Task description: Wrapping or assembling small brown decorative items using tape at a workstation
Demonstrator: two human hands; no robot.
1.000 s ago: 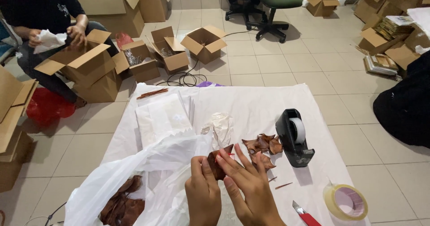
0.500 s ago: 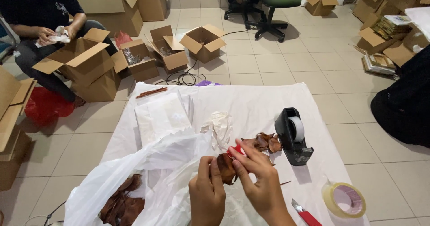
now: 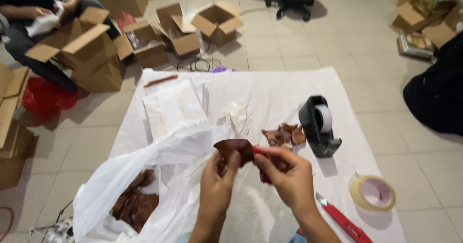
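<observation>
The brown leaf (image 3: 235, 149) sits pinched between both hands above the table's near edge, left hand (image 3: 218, 180) gripping below, right hand (image 3: 284, 175) closed on its right side.

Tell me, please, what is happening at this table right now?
A person holds a dried brown leaf up in both hands, the left hand and right hand each pinching it above the white-covered table. An open white plastic bag with more brown leaves lies at the left. A few loose leaves, a black tape dispenser, a tape roll and a red cutter lie at the right. Another person sits among cardboard boxes behind.
</observation>
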